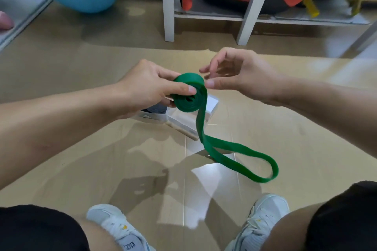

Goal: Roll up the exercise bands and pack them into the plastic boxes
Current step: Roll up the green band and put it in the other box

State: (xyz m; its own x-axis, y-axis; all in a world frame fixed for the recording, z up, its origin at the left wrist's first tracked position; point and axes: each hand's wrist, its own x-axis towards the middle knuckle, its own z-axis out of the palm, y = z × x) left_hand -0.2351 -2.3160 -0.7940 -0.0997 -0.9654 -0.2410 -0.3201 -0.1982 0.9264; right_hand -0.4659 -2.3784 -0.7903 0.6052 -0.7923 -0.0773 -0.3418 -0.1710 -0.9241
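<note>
Shiny tan floor [102, 149] underneath; left hand [146, 87] pinches the green band [188, 96] coil tight, right hand [238, 73] loose beside it. I'd keep tension feeding the tail below.

One piece of lettering is seen, printed in dark capitals on the heel tab of the left white sneaker [122, 232], near the bottom edge. It appears upside down and seems to read "RIVER", though blur makes this uncertain.

Matt, seemingly rubber band [201, 128]; glossy floor [142, 159]
</note>
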